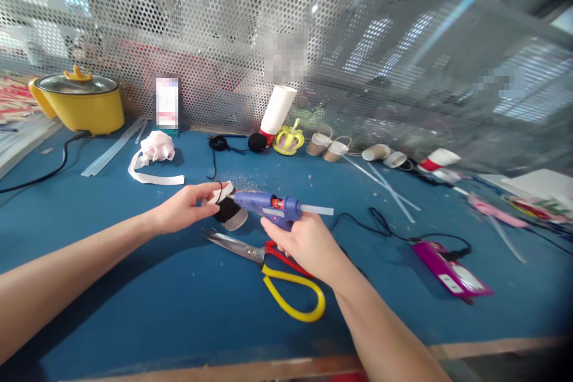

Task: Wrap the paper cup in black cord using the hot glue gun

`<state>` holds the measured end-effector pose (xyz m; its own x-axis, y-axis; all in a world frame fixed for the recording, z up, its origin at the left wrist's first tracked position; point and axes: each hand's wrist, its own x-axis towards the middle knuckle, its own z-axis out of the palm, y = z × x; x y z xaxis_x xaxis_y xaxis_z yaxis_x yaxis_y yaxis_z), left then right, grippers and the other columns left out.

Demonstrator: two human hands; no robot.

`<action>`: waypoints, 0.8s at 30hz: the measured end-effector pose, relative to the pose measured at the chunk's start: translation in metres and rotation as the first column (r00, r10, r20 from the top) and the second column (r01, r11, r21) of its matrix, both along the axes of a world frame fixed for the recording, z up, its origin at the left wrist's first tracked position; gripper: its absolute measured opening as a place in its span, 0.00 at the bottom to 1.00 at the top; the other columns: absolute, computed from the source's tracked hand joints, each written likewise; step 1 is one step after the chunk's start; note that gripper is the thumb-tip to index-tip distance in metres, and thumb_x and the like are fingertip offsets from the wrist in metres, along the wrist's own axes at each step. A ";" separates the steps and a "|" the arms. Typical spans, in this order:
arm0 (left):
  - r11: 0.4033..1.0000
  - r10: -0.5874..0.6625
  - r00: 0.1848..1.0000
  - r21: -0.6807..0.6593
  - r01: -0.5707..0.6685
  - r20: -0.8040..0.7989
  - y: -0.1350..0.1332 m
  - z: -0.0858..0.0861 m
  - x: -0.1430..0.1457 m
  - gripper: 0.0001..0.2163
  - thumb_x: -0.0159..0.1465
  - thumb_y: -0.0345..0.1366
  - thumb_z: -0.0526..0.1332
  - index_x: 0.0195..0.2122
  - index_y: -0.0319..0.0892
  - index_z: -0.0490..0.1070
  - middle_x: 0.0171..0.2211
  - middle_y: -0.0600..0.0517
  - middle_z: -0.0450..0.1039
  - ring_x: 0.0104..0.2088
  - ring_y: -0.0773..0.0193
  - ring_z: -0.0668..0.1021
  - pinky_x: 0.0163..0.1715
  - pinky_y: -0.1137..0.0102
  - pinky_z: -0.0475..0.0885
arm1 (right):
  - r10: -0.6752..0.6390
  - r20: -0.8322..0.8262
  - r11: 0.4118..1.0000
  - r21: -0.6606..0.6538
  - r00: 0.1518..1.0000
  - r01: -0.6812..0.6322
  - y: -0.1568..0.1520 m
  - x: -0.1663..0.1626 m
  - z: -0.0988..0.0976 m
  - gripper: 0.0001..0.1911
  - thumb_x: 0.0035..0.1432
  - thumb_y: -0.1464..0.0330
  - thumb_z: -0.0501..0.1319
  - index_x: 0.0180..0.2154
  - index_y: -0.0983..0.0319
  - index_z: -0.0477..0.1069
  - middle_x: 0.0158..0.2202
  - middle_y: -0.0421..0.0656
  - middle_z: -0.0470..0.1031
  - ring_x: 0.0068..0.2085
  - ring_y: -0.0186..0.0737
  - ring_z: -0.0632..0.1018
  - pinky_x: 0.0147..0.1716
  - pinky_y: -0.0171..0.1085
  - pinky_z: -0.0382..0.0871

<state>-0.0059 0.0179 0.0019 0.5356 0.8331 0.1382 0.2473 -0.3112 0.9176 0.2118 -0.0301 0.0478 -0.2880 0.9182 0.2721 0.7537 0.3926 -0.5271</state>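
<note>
My left hand (190,208) grips a small cup (236,220) that is partly wrapped in black yarn, tilted above the blue table. Around my right hand's (308,243) closed fingers sits the handle of a blue hot glue gun (268,206), with a clear glue stick (317,210) poking out of its back. The gun's nozzle points left and meets the cup's rim or stands very close to it; I cannot tell which. Below both hands lie scissors (293,296) with one red and one yellow handle, partly hidden by my right hand. A strand of black yarn runs from the cup to a tangle (218,142) behind.
A yellow electric pot (87,108) stands back left, near crumpled white ribbon (157,147) and a phone (168,101). Along the mesh panel are stacked paper cups (278,108), a yellow woven basket (289,140) and small buckets (319,143). A purple power strip (452,271) lies right.
</note>
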 end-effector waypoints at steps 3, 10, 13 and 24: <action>1.000 0.009 1.000 0.010 -0.009 -0.017 0.000 -0.001 0.000 0.24 0.57 0.35 0.55 0.56 0.40 0.58 0.47 0.48 0.70 0.44 0.58 0.71 0.48 0.61 0.64 | 0.018 0.020 1.000 0.007 1.000 -0.018 -0.001 -0.002 -0.002 0.09 0.50 0.69 0.55 0.19 0.61 0.63 0.14 0.37 0.65 0.19 0.34 0.69 0.22 0.33 0.64; 0.999 0.030 0.999 0.030 -0.029 -0.033 0.000 -0.002 0.000 0.23 0.57 0.34 0.55 0.56 0.42 0.58 0.45 0.50 0.71 0.43 0.60 0.72 0.46 0.63 0.66 | 0.014 -0.067 0.996 -0.088 0.998 -0.020 0.000 0.001 0.000 0.11 0.51 0.67 0.55 0.18 0.60 0.62 0.13 0.36 0.65 0.17 0.33 0.68 0.19 0.33 0.64; 1.000 0.011 1.000 -0.004 -0.011 -0.014 0.000 -0.002 0.000 0.24 0.58 0.34 0.55 0.57 0.40 0.56 0.44 0.49 0.71 0.43 0.60 0.72 0.47 0.64 0.65 | -0.035 -0.148 0.980 -0.201 0.988 0.004 0.005 0.006 0.002 0.12 0.51 0.66 0.55 0.18 0.60 0.62 0.10 0.35 0.62 0.14 0.32 0.65 0.15 0.32 0.62; 0.999 0.021 1.000 -0.044 -0.021 0.002 0.002 -0.004 0.000 0.26 0.58 0.35 0.55 0.58 0.39 0.54 0.45 0.47 0.70 0.43 0.60 0.71 0.46 0.64 0.65 | -0.129 -0.165 0.948 -0.309 0.978 0.073 0.015 0.007 -0.001 0.12 0.50 0.64 0.55 0.19 0.62 0.63 0.10 0.35 0.62 0.11 0.29 0.64 0.14 0.30 0.61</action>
